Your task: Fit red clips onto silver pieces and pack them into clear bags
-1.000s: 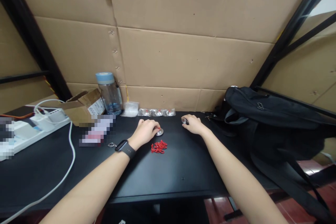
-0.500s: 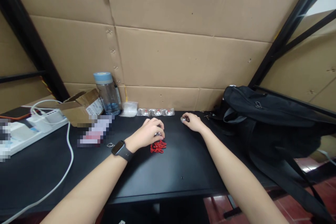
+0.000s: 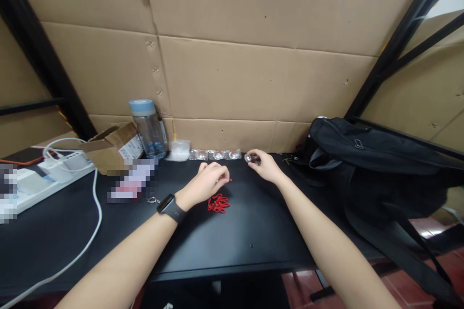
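My left hand (image 3: 210, 181), with a dark watch on the wrist, is closed above the table; a small bit of red sticks out at its fingertips. Just below it lies a heap of red cords (image 3: 218, 203). My right hand (image 3: 265, 166) grips a shiny round packet (image 3: 253, 159) near the back of the table. To the left of that packet, three wrapped silvery discs with red centres (image 3: 218, 154) lie in a row. A small metal ring (image 3: 153, 200) rests left of the watch.
A clear bag (image 3: 179, 150), a blue-lidded bottle (image 3: 147, 128), an open carton (image 3: 115, 148) and a white power strip (image 3: 61, 174) with a cable stand at the left. A black backpack (image 3: 377, 169) lies at the right, before a cardboard wall (image 3: 232, 82).
My left hand has lifted slightly off the red cords, and the silvery item at its fingertips no longer shows. My right hand has moved a little left and back with its packet.
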Tool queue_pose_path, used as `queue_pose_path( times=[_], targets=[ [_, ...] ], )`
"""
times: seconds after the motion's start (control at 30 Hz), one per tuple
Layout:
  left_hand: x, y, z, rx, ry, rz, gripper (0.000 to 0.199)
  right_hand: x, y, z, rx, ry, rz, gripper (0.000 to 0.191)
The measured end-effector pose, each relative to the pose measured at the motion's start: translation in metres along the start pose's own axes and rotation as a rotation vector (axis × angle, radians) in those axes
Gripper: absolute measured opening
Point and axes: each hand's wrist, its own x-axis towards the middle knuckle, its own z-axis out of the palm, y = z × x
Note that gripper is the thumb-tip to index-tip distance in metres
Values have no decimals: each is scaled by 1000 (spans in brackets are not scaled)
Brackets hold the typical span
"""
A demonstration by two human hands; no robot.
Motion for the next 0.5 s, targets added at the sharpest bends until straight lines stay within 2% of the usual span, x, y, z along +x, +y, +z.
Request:
queue_pose_path(
  times=[0.13,0.23,0.37,0.5],
  targets=[
    [4,1,-5,-76,197,-151,12,-5,-37,6,184,53,-63,37],
    [5,0,-7,-119,290,-207,18,-11,-65,12,288,35,-140,43],
    [5,0,-5,-131,314,-210,15,-17,-87,23,384,17,-200,47],
    [5,0,-3,-140,304,-208,14,-19,-90,30,420,15,-201,48]
  ],
)
